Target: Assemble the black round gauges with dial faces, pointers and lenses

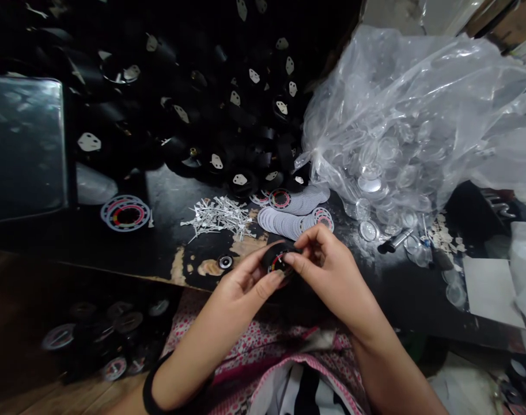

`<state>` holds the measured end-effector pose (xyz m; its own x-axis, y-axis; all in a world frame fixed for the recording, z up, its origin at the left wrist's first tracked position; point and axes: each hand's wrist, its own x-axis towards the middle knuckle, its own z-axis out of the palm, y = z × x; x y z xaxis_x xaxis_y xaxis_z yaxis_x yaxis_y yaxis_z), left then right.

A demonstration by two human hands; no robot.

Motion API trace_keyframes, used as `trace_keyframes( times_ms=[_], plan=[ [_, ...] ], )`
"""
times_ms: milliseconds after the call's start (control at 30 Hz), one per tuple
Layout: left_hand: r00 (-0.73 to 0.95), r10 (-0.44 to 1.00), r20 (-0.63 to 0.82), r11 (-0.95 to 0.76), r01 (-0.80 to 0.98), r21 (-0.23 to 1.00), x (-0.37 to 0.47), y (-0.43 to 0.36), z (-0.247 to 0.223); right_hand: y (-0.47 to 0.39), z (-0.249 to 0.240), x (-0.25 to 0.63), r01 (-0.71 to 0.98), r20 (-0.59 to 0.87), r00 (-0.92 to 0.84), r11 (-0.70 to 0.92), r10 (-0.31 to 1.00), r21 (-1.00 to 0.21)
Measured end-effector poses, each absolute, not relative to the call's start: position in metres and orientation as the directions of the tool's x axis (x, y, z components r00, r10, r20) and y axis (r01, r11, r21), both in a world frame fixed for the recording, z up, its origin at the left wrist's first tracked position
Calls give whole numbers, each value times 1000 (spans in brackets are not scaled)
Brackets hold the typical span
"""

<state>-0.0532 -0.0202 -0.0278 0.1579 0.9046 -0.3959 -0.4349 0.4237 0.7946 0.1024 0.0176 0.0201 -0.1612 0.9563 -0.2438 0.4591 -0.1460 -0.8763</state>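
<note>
- Holding the round black gauge (275, 262) just above the table's (366, 282) near edge, the left hand (249, 276) is closed on its side, with the thumb low on the rim.
- The right hand (317, 253) is drawn narrow on the gauge's other side, thumb over the dial; whether it also pinches a small part is hard to tell, since the fingers cover it.
- A steady left grip and light fingertip pressure should serve best, keeping skin off the printed face.
- Just beyond lie white pointers (219, 218) in a loose heap and fanned dial plates (284, 223); a low sweep of the wrist could scatter them.
- A small ring-shaped part (225, 262) sits near the left hand, easily knocked.
- Black housings (241, 161) crowd the back, and a plastic bag (418, 115) of clear lenses bulges at right, limiting reach.
</note>
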Motion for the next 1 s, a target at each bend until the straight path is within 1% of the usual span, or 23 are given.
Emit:
trace_keyframes(
  times_ms=[100, 200, 233, 267, 300, 333, 400, 433, 467, 500, 567, 667, 800, 867, 1000],
  plan=[
    [101, 922, -375, 386, -329, 862, -60, -24, -28, 12, 20, 100, 505, -243, -182, -121, 953, -855],
    [-6, 928, -373, 364, -196, 910, -75, -31, -30, 14, 23, 94, 527, -219, -305, -27, 927, -849],
    [-58, 923, -379, 362, -198, 911, -80, -33, -31, 18, 23, 91, 545, -198, -358, 31, 913, -838],
    [-113, 915, -388, 355, -239, 904, -85, -34, -31, 23, 23, 86, 584, -173, -400, 105, 900, -805],
    [-162, 901, -402, 341, -307, 889, -89, -34, -30, 29, 22, 80, 643, -148, -427, 185, 892, -743],
    [-198, 885, -422, 325, -387, 863, -92, -34, -29, 35, 20, 74, 713, -126, -443, 263, 887, -650],
    [-244, 851, -464, 286, -527, 801, -95, -32, -25, 47, 16, 61, 823, -95, -462, 387, 882, -415],
    [-260, 839, -478, 266, -569, 778, -96, -31, -22, 51, 13, 55, 846, -86, -477, 431, 875, -314],
    [-277, 831, -483, 245, -597, 764, -96, -30, -19, 53, 10, 50, 853, -78, -492, 462, 867, -243],
    [-289, 828, -480, 222, -618, 754, -96, -29, -16, 55, 8, 45, 854, -68, -503, 482, 862, -198],
    [-299, 832, -467, 182, -648, 739, -94, -29, -11, 55, 6, 40, 856, -58, -507, 494, 860, -148],
    [-265, 840, -473, 179, -688, 703, -87, -26, -10, 53, 6, 40, 857, -85, -507, 491, 858, -156],
    [-213, 865, -454, 190, -698, 691, -76, -17, -13, 49, 10, 48, 858, -109, -483, 444, 869, -259],
    [-197, 875, -443, 197, -691, 696, -74, -13, -13, 47, 10, 55, 869, -113, -450, 406, 886, -284],
    [-311, 855, -415, 116, -665, 738, -82, -14, -8, 44, 10, 66, 891, -121, -389, 339, 913, -303]
  ],
)
